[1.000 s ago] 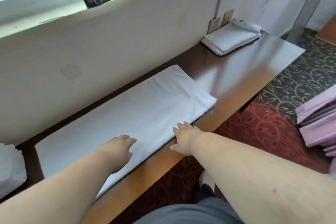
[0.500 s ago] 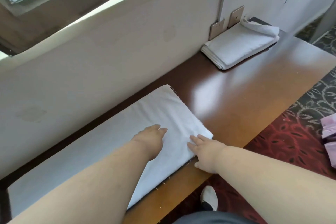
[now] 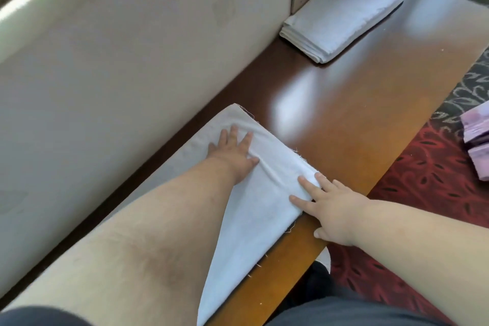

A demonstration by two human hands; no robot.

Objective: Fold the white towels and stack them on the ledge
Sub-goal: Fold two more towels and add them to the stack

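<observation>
White towel (image 3: 254,193) lies long along the wooden ledge (image 3: 357,119), its near short end under both hands. Left hand (image 3: 232,151) presses flat, fingers spread; right hand (image 3: 330,209) rests open at the corner. Folded stack (image 3: 341,16) sits well beyond, nearer the right hand.

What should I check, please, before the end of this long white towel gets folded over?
1. Left hand flat on the towel, pinning it: ok.
2. Right hand at the towel's near end corner, fingers on the cloth: ok; a firm grip: cannot tell.
3. Cloth smooth: not ok, a crease runs between the hands.
4. Towel fully on the ledge: ok in the visible part; the far end is hidden by the left arm.
5. Bare ledge between the towel and the folded stack: ok.
6. End edges aligned: cannot tell, loose threads show.
</observation>
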